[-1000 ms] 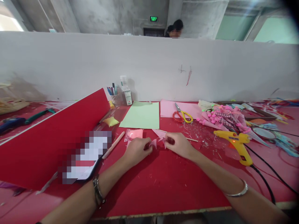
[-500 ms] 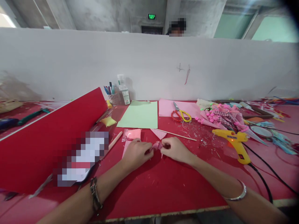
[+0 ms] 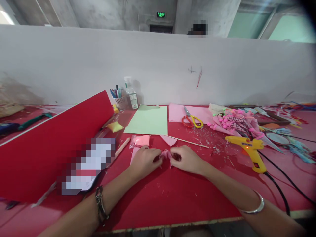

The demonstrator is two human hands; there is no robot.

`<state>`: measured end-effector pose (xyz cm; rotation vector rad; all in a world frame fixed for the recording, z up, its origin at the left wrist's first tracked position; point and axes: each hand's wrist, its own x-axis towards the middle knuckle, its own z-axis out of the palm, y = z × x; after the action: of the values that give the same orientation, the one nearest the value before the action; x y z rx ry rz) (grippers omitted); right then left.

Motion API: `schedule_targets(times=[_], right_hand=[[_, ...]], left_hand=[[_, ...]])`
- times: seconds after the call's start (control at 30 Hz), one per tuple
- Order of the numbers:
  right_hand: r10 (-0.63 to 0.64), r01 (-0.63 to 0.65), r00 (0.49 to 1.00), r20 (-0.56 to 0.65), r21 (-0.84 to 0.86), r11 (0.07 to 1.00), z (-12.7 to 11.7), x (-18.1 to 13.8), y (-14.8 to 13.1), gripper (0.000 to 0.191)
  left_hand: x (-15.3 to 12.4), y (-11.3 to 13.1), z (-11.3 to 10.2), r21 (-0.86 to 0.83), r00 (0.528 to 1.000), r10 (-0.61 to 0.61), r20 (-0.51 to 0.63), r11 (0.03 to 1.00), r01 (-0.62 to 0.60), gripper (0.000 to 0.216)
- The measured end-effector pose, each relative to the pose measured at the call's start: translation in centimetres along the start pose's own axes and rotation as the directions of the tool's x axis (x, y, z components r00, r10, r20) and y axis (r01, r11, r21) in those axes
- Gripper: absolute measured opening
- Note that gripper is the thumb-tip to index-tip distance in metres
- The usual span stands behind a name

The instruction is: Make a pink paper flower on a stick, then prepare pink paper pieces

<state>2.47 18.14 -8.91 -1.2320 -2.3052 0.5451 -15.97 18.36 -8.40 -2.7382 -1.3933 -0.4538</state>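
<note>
Between my two hands, just above the red tabletop (image 3: 172, 197), is a small folded piece of pink paper (image 3: 166, 154). My left hand (image 3: 146, 160) pinches its left side, and my right hand (image 3: 185, 159) pinches its right side; the fingertips partly hide it. Under and behind the left hand lies a pink sheet (image 3: 133, 154), mostly covered. A clear packet of coral-pink material (image 3: 142, 141) rests just beyond that hand. Beyond the right hand are a pale pink paper piece (image 3: 169, 140) and a thin wooden stick (image 3: 187, 141).
At right lies a yellow glue gun (image 3: 249, 148) with its cord, near a heap of pink paper cones (image 3: 234, 121). Scissors (image 3: 191, 120) rest on pink paper; a green sheet (image 3: 148, 120) is beside them. A phone (image 3: 89, 168) and a leaning red board (image 3: 56, 144) stand left.
Both hands keep their pinch on the pink paper, which now looks slightly more spread and arched between the fingers. The whole view has shifted slightly.
</note>
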Motion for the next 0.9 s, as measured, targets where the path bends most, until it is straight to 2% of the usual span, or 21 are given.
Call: schedule_targets(times=[0.2, 0.4, 0.5, 0.7, 0.9], right_hand=[[-0.004, 0.003, 0.999, -0.034, -0.021, 1.0, -0.4, 0.2, 0.1, 0.011], [-0.013, 0.011, 0.998, -0.069, -0.03, 0.999, -0.6, 0.1, 0.4, 0.005], [-0.018, 0.016, 0.998, -0.064, -0.038, 0.999, -0.5, 0.1, 0.5, 0.006], [-0.013, 0.01, 0.998, -0.059, -0.049, 0.999, -0.5, 0.1, 0.7, 0.009], [-0.002, -0.002, 0.996, -0.095, -0.042, 0.999, -0.7, 0.2, 0.9, 0.01]], left_hand=[[0.0, -0.1, -0.8, -0.112, 1.0, -0.024, 0.018, 0.993, 0.025, 0.021], [-0.2, -0.7, -1.1, -0.249, 0.997, 0.02, 0.075, 0.969, -0.001, 0.021], [-0.3, -0.9, -1.2, -0.259, 0.996, 0.04, 0.083, 0.966, -0.018, 0.026], [-0.5, -0.8, -1.5, -0.257, 0.994, 0.071, 0.083, 0.965, -0.048, 0.022], [-0.6, -0.6, -2.0, -0.281, 0.999, 0.04, 0.034, 0.959, -0.028, 0.02]])
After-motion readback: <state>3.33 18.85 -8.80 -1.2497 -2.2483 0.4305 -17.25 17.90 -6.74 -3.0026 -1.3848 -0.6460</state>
